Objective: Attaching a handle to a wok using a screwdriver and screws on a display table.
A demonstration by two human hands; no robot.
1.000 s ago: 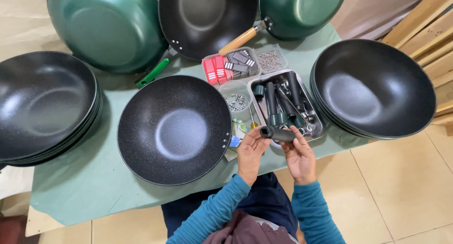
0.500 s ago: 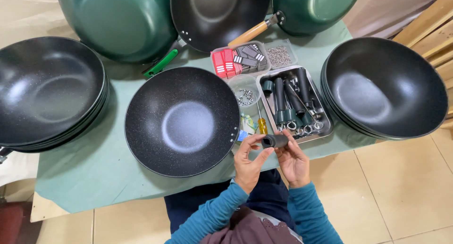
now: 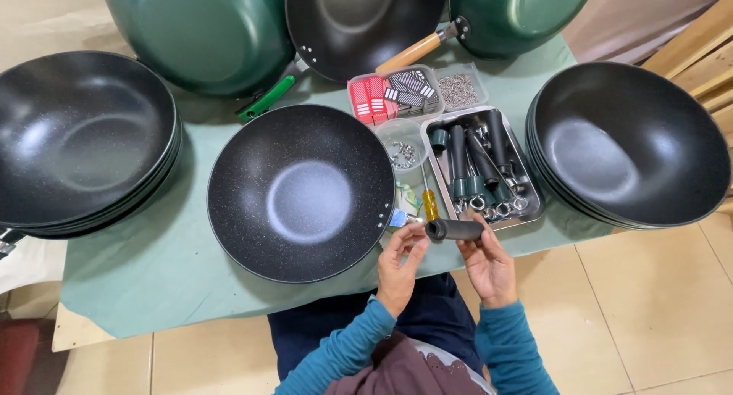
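A table with a green cloth (image 3: 130,288) holds lots of pans. The biggest things are the stacks of black woks: one stack (image 3: 76,139) at the left edge and one stack (image 3: 630,143) at the right edge. Along the far edge lie a green wok turned bottom up (image 3: 202,29), a black wok with a wooden handle (image 3: 359,21) and another green wok (image 3: 519,13). A single black wok (image 3: 301,193) sits in the middle, close to the near edge. To its right is a metal tray (image 3: 531,204) full of black handles, with a small clear cup of screws (image 3: 401,147) and a yellow screwdriver (image 3: 430,204) beside it. Behind the tray are a box of red and grey pieces (image 3: 389,97) and a little box of tiny screws (image 3: 462,90). At the near edge, the person holds one black handle (image 3: 454,230) lying sideways just in front of the tray. The left hand (image 3: 398,265) pinches its left end with the fingertips. The right hand (image 3: 489,265) is curled under its right end, fingers closed around it.
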